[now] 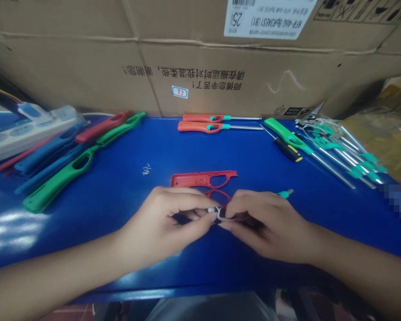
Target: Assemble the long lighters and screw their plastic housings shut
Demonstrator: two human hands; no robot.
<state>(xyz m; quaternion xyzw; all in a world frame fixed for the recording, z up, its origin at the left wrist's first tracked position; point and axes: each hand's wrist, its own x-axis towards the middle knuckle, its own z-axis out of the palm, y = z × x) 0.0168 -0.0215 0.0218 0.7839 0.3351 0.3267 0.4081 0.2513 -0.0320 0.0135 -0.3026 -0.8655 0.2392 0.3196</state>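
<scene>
My left hand (167, 218) and my right hand (263, 223) meet at the middle of the blue table (127, 178), both pinched on a small lighter part with a white tube (217, 210) and a thin wire. Under the right hand lies a red lighter shell (217, 195), and a teal-tipped metal nozzle (285, 193) sticks out past its knuckles. Just behind the hands an open red shell half (203, 179) lies flat on the table.
Green, red and blue shell halves (73, 160) are piled at the left beside a white power strip (23, 131). Two finished red lighters (217, 122) lie at the back, with a screwdriver (287, 149) and several teal-tipped metal tubes (341, 151) at the right. Small screws (147, 169) lie loose. A cardboard box (200, 67) walls the back.
</scene>
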